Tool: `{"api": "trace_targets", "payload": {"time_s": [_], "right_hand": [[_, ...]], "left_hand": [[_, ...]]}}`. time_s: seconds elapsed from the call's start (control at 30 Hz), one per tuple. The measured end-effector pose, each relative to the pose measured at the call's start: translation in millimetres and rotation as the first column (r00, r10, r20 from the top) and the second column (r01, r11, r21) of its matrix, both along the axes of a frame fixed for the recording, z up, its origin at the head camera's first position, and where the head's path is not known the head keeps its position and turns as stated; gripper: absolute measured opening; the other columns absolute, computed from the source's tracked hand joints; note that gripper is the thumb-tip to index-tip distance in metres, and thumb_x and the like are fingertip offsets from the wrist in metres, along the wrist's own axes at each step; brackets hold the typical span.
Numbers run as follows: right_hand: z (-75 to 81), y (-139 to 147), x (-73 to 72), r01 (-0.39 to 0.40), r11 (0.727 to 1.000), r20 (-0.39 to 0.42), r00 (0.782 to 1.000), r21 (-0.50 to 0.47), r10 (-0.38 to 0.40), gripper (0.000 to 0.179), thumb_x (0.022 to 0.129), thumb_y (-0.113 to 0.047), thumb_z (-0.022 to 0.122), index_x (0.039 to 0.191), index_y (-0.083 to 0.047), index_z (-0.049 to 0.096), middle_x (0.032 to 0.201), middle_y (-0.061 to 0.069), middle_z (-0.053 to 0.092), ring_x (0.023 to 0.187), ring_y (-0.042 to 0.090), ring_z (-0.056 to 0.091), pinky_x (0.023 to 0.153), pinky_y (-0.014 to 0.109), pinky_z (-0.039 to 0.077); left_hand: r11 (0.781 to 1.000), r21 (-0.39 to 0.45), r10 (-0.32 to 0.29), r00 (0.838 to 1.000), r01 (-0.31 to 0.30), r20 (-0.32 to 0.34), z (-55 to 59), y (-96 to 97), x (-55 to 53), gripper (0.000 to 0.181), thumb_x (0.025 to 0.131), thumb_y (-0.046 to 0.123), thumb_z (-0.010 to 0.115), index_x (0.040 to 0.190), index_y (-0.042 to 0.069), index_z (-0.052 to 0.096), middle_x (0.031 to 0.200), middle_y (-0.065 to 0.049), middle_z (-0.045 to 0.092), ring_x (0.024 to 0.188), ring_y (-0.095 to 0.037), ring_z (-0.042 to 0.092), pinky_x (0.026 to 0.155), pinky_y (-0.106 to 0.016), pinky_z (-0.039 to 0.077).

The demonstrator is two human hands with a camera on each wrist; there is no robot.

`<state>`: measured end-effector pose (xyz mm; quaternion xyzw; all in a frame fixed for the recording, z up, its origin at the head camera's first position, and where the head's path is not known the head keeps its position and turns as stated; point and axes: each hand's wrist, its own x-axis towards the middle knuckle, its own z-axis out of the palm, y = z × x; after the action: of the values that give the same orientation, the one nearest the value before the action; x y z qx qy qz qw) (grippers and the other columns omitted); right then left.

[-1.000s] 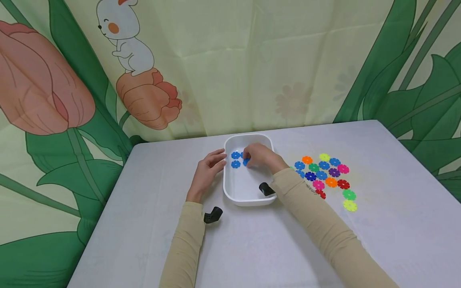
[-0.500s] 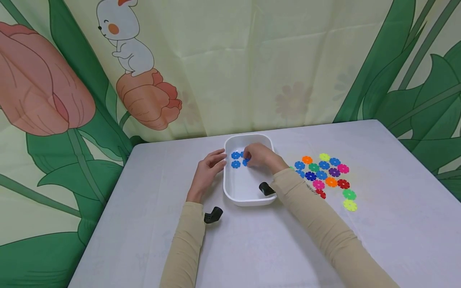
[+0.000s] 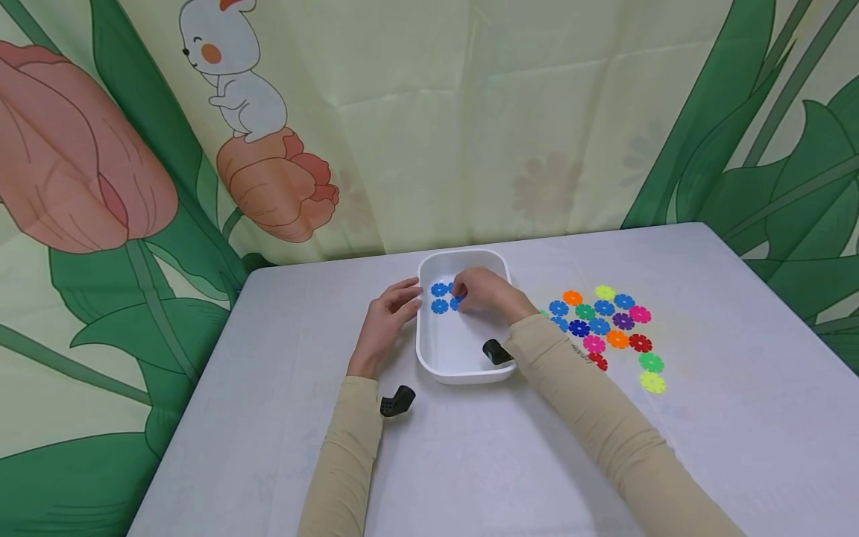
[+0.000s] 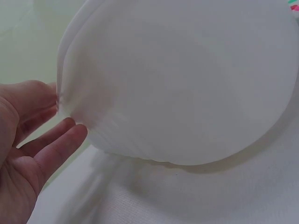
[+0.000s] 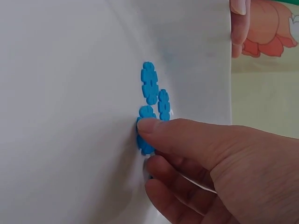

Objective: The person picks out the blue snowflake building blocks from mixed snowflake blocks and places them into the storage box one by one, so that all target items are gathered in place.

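A white tray (image 3: 463, 358) stands on the table, with several blue flower-shaped discs (image 3: 439, 306) grouped in its far left part. My left hand (image 3: 388, 317) rests its fairly straight fingertips on the tray's left side; the left wrist view shows those fingertips (image 4: 70, 133) against the outer wall. Inside the tray, my right hand (image 3: 488, 291) pinches one blue disc (image 5: 145, 112), thumb on its face and the other fingers curled behind. Two more blue discs (image 5: 149, 83) lie beside it in the right wrist view. The right hand partly covers the group in the head view.
Right of the tray, many-coloured flower discs (image 3: 617, 340) lie loose on the white-covered table (image 3: 456, 462); the right sleeve (image 3: 590, 403) hides part of that area. Behind the table hangs a printed curtain (image 3: 429, 164). Black wrist devices (image 3: 398, 401) stick out near both cuffs.
The right hand's blue disc has shifted very slightly left, toward its neighbour. The left hand and the tray stay where they were.
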<state>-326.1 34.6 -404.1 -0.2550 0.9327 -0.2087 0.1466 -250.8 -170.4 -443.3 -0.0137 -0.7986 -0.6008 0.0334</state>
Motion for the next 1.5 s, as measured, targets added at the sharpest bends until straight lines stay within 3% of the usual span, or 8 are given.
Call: {"api": "trace_targets", "payload": {"time_s": [0.57,0.9,1.07,1.5], "right_hand": [[-0.4,-2,2.2,0.020,1.000,0.027,0.999,-0.004,-0.020,0.026,0.087,-0.008,0.073,0.111,-0.003,0.068,0.105,0.011,0.065,0.099,0.025,0.055,0.099,0.037,0.047],[-1.1,0,1.3,0.009,1.000,-0.002,1.000,-0.025,-0.009,0.024,0.086,-0.009,0.073,0.109,-0.002,0.069,0.104,0.011,0.066,0.098,0.026,0.056,0.097,0.037,0.047],[3.6,1,0.2,-0.002,0.999,-0.026,1.000,-0.051,0.001,0.024,0.087,-0.012,0.072,0.107,-0.001,0.068,0.101,0.011,0.066,0.095,0.025,0.057,0.094,0.036,0.048],[25.0,1,2.5,0.099,0.986,-0.007,0.995,-0.131,-0.101,0.034,0.093,-0.022,0.067,0.120,0.000,0.065,0.109,0.014,0.067,0.096,0.026,0.059,0.092,0.037,0.052]], "left_hand": [[1.000,-0.002,-0.006,1.000,0.006,-0.017,-1.1,-0.5,1.9,0.033,0.095,0.022,0.065,0.124,0.008,0.067,0.140,0.011,0.051,0.126,-0.018,0.052,0.098,-0.034,0.050],[1.000,-0.002,-0.002,1.000,0.002,-0.011,0.2,-0.1,2.9,0.033,0.095,0.023,0.065,0.124,0.009,0.067,0.140,0.011,0.051,0.127,-0.018,0.052,0.098,-0.034,0.049],[1.000,0.008,0.000,1.000,0.000,-0.007,1.1,0.4,2.2,0.033,0.095,0.022,0.065,0.124,0.008,0.067,0.140,0.011,0.051,0.127,-0.018,0.052,0.098,-0.034,0.050],[1.000,0.005,0.001,1.000,-0.001,-0.002,2.1,0.8,2.2,0.034,0.095,0.024,0.065,0.126,0.009,0.067,0.140,0.013,0.051,0.127,-0.016,0.052,0.098,-0.032,0.049]]}}
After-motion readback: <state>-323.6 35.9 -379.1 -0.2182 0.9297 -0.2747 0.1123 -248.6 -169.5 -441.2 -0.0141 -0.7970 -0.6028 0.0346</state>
